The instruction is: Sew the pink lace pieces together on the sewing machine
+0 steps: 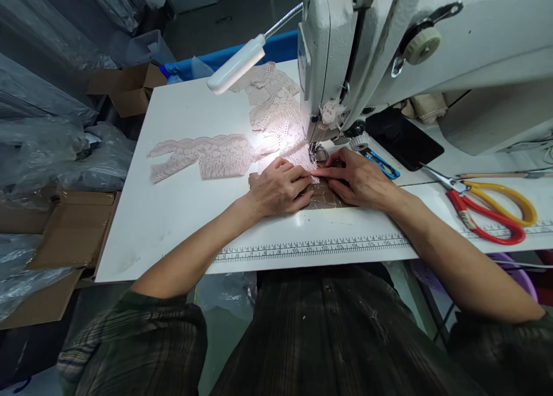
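Pale pink lace fabric runs across the white table and under the presser foot of a sewing machine. My left hand lies on the lace just left of and in front of the foot, its fingers bent and close together, pressing the edge. My right hand pinches the lace edge between thumb and forefinger, right beside the foot. The fingertips of both hands almost meet. Beneath the hands is a brownish, shiny plate, partly covered. The fabric under my left fingers is hidden.
A lamp shines over the lace. To the right lie a black phone, a blue cutter and scissors with red and yellow handles. A printed ruler follows the table's front edge. Cardboard boxes stand left.
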### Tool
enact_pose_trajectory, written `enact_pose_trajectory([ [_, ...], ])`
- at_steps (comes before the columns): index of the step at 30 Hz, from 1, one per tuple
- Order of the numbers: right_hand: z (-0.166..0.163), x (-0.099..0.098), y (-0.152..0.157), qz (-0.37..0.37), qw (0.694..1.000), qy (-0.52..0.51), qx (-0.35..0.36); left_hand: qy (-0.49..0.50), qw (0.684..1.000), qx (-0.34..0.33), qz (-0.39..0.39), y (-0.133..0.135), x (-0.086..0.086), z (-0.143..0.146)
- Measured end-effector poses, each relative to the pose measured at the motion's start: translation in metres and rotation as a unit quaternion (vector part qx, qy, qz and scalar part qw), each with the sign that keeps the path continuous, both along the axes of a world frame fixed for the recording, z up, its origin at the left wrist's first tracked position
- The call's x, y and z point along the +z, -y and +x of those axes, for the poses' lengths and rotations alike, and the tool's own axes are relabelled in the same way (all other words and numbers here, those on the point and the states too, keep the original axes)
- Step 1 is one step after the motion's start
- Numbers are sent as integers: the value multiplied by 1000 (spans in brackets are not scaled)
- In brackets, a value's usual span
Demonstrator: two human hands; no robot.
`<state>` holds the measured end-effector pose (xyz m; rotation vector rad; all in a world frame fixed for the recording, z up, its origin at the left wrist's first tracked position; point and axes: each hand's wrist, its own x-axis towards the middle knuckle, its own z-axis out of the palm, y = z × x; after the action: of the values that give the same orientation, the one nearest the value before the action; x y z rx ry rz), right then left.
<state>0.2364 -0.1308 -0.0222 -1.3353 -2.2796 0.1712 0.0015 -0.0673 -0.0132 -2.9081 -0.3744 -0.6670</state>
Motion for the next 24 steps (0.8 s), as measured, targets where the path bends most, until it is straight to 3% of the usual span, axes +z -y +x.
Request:
enact_pose_trajectory([
  [6,-2,1,2,-8,999,18,-25,4,1000,-29,2,-10,1,1],
  [17,-17,11,-1,-31,993,80,-81,3,999,-21,-50,-17,4,0],
  [24,-16,12,5,-25,996,54,-68,-10,999,-13,-32,-17,5,0],
])
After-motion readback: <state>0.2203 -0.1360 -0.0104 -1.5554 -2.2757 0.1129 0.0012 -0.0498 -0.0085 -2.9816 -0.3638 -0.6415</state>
